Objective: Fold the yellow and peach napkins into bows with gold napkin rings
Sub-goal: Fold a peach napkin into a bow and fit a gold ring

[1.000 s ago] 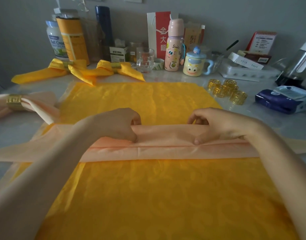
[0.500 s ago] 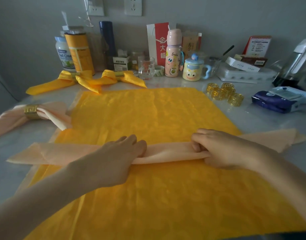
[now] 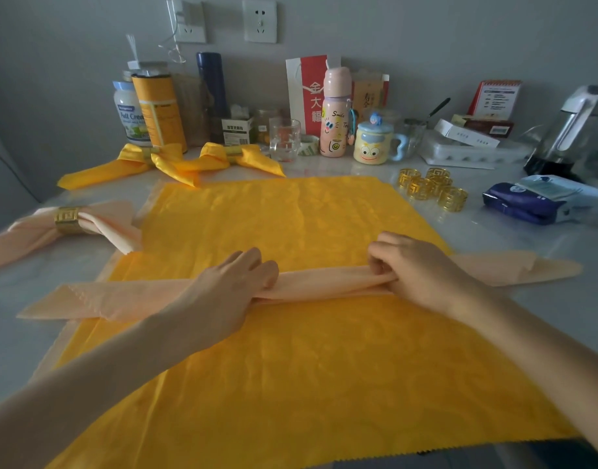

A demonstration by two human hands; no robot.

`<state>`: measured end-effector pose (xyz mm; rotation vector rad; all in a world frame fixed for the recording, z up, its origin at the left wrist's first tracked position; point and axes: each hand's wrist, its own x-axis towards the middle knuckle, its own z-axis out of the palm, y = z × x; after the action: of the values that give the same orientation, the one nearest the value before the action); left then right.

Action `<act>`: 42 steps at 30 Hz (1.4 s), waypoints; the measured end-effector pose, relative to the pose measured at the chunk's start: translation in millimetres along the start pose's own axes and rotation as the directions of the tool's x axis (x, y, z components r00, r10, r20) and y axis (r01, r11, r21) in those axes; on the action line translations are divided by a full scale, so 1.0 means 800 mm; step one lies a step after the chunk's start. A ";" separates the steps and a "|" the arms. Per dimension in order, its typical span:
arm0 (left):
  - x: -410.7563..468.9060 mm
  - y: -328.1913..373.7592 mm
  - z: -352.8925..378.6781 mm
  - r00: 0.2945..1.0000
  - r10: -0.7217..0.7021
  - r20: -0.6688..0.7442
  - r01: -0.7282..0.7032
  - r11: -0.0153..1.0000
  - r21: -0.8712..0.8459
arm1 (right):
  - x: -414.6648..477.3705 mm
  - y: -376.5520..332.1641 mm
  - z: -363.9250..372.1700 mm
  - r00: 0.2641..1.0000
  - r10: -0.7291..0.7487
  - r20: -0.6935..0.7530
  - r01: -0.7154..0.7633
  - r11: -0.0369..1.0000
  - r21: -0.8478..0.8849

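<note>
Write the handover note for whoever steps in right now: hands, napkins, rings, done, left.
Left hand: grips the peach cloth napkin folded into a long strip near its middle.
Right hand: pinches that strip further right.
The strip lies across the flat yellow cloth napkin; loose gold napkin rings sit far right.
Done: two yellow bows at the back, one ringed peach bow at left.
Left: ring this strip into a bow, then fold the flat yellow napkin.
</note>
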<state>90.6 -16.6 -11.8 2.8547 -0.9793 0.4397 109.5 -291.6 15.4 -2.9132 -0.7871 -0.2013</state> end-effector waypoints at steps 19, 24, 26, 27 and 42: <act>0.022 0.024 -0.013 0.897 -0.232 0.377 0.243 0.970 0.018 | 0.003 -0.100 0.017 0.996 -0.093 0.009 0.093 0.995 0.023; 0.015 0.020 0.018 0.949 -0.253 0.186 0.226 0.962 0.156 | 0.022 -0.101 0.050 0.986 -0.152 0.073 0.152 0.988 -0.001; 0.011 0.029 0.018 0.959 -0.254 0.123 0.228 0.955 0.191 | 0.026 -0.090 0.046 0.976 -0.196 0.090 0.193 0.980 0.041; 0.008 0.030 0.022 0.957 -0.276 0.092 0.256 0.948 0.187 | 0.026 -0.088 0.043 0.971 -0.216 0.104 0.214 0.976 0.036; 0.004 0.025 0.027 0.900 -0.329 0.286 0.336 0.942 0.028 | -0.012 0.027 0.042 0.976 -0.041 0.215 0.021 0.995 0.094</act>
<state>85.9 -38.0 -31.2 3.0352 -0.4965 -0.0198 115.4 -309.5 -21.1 -2.8702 -0.8480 0.1500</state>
